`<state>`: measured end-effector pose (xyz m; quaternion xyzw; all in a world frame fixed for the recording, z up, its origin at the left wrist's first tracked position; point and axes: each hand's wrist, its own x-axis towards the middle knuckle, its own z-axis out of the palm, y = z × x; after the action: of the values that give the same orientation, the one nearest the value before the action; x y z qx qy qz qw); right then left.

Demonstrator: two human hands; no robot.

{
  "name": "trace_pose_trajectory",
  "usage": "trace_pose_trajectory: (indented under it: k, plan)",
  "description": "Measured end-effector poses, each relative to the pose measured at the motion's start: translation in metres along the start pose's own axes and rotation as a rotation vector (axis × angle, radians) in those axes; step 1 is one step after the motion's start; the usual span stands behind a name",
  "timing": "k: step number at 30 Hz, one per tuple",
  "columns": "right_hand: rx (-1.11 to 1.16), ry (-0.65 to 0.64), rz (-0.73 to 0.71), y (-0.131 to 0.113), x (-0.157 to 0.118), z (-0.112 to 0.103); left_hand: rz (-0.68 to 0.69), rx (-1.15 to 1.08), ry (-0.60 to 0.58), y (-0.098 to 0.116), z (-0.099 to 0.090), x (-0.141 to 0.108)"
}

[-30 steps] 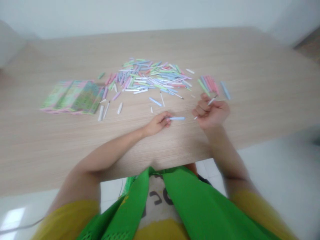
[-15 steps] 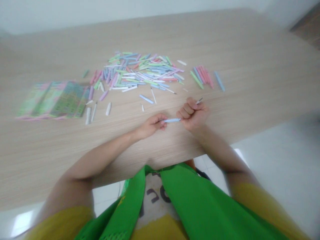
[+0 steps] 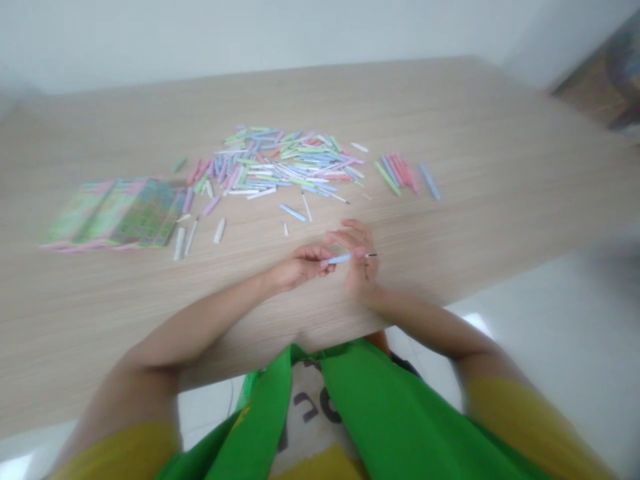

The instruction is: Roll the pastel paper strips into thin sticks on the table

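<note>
My left hand (image 3: 305, 265) pinches a light blue pen barrel (image 3: 340, 259) between thumb and fingertips, just above the near part of the table. At the barrel's right end is my right hand (image 3: 361, 263), its thumb close against the barrel and its upper fingers loosely stretched to the left. A thin white pen refill with a dark tip (image 3: 371, 255) sticks out to the right past that thumb. Blur hides whether the refill meets the barrel. Beyond my hands lie a blue barrel (image 3: 293, 213), a thin white refill (image 3: 307, 207) and a small white tip piece (image 3: 286, 229).
A pile of pastel pen parts (image 3: 295, 163) spreads over the table (image 3: 475, 133). To its right lie a row of pink, blue and green barrels (image 3: 397, 173) and one blue barrel (image 3: 430, 181). Green-and-pink printed packets (image 3: 113, 213) are at left, beside white pen pieces (image 3: 179, 243).
My right hand has turned from a fist and moved left and down toward my left hand, its upper fingers extending. The dark-tipped refill now points right, level with the barrel. The camera view has tilted up.
</note>
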<state>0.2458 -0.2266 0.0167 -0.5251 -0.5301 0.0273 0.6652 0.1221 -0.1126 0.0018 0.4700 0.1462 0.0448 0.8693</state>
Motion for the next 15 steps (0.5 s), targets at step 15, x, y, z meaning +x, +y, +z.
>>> trace_pose_trajectory:
  k: [15]
  plan:
    - [0.137,-0.021,0.295,0.003,0.001,0.009,-0.022,-0.111,-0.082,0.001,-0.022,0.006]
